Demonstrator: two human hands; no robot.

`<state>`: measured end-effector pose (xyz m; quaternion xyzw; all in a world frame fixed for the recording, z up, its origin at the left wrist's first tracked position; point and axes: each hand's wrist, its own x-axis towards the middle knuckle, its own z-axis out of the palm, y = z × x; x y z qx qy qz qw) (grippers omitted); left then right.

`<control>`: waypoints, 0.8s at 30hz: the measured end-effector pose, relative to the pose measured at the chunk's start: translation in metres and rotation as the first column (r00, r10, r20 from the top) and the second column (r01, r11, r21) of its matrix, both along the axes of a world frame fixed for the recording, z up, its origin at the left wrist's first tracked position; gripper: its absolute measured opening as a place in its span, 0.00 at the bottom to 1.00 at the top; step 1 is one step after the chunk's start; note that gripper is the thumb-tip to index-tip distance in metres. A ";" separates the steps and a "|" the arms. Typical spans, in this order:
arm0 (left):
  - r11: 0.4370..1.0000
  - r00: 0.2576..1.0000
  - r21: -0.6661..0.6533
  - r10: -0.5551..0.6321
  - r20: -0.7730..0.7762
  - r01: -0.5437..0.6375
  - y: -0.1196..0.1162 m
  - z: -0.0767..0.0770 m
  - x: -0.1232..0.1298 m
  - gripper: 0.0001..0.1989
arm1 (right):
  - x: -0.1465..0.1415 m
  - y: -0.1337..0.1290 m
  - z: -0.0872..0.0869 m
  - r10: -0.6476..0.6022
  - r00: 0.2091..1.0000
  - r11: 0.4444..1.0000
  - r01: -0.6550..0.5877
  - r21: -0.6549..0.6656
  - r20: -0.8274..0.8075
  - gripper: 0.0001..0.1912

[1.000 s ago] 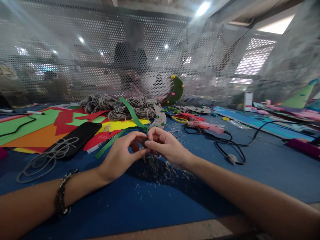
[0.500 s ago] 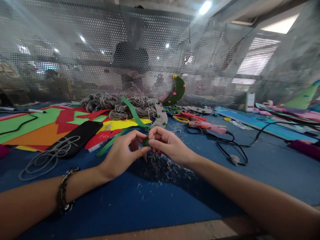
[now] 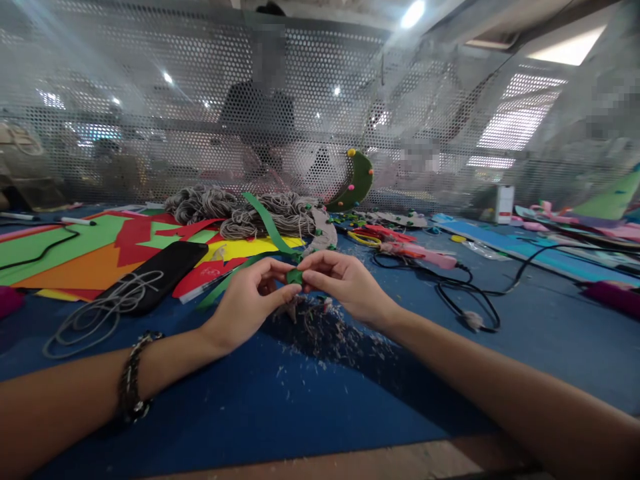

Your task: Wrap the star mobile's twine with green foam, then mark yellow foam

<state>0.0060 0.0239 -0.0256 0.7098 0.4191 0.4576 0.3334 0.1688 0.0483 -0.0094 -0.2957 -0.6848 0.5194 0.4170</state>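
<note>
Between my fingertips is a small green piece [image 3: 295, 276], perhaps foam or felt, partly covered by the fingers. My left hand [image 3: 250, 293] pinches it from the left, thumb and index finger closed on it. From the right, my right hand [image 3: 345, 287] pinches the same piece. Just behind the hands lie a green strip [image 3: 270, 223] and a grey curved piece dotted with green bits [image 3: 324, 230]. Small pale scraps [image 3: 320, 333] are scattered on the blue table [image 3: 225, 413] below my fingers.
Grey cord bundles [image 3: 270, 210] lie behind; coloured sheets [image 3: 85, 247], a black phone [image 3: 170, 273] and loose cord [image 3: 107, 313] are left. A pink glue gun [image 3: 425, 255] with black cable [image 3: 450, 300] lies right. A decorated green crescent [image 3: 357, 180] stands before the perforated screen [image 3: 190, 127].
The green piece shows more clearly between my fingertips, its broad face turned toward me. Both hands stay in nearly the same place, and the view has shifted slightly.
</note>
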 end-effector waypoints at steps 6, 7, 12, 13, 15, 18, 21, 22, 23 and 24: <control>1.000 0.999 0.001 -0.004 0.038 0.004 0.001 0.000 0.001 0.14 | -0.005 -0.003 -0.004 -0.061 0.996 0.998 0.062 0.009 -0.064 0.04; 1.000 0.999 0.004 0.001 0.037 -0.001 0.001 0.000 0.001 0.14 | -0.005 -0.003 -0.005 -0.062 0.996 0.998 0.063 0.015 -0.065 0.04; 1.000 0.999 0.010 -0.006 0.044 0.005 0.001 -0.001 0.000 0.14 | -0.004 -0.004 -0.005 -0.077 0.996 0.996 0.080 0.050 -0.052 0.04; 1.000 0.999 0.003 -0.008 0.048 0.008 0.000 -0.001 0.000 0.14 | -0.004 -0.004 -0.005 -0.081 0.995 0.995 0.083 0.045 -0.053 0.04; 1.000 0.999 -0.012 -0.008 0.051 0.008 0.000 -0.001 0.000 0.13 | -0.005 -0.004 -0.005 -0.088 0.995 0.995 0.090 0.037 -0.048 0.03; 0.999 0.998 -0.040 -0.012 0.054 0.015 0.000 -0.001 0.000 0.13 | -0.006 -0.004 -0.006 -0.094 0.995 0.995 0.095 0.044 -0.029 0.03; 0.998 0.997 -0.058 -0.029 0.068 0.033 0.000 -0.001 0.001 0.13 | -0.006 -0.004 -0.006 -0.100 0.995 0.992 0.100 0.072 -0.004 0.03; 0.997 0.997 -0.062 -0.036 0.076 0.040 0.000 -0.001 0.001 0.12 | -0.006 -0.004 -0.006 -0.102 0.995 0.991 0.101 0.083 0.003 0.03; 0.997 0.996 -0.065 -0.042 0.083 0.047 0.000 0.000 0.001 0.12 | -0.006 -0.004 -0.007 -0.102 0.995 0.990 0.101 0.096 0.010 0.03; 0.996 0.995 -0.068 -0.046 0.090 0.052 -0.001 0.000 0.002 0.11 | -0.006 -0.005 -0.007 -0.100 0.995 0.989 0.097 0.111 0.021 0.03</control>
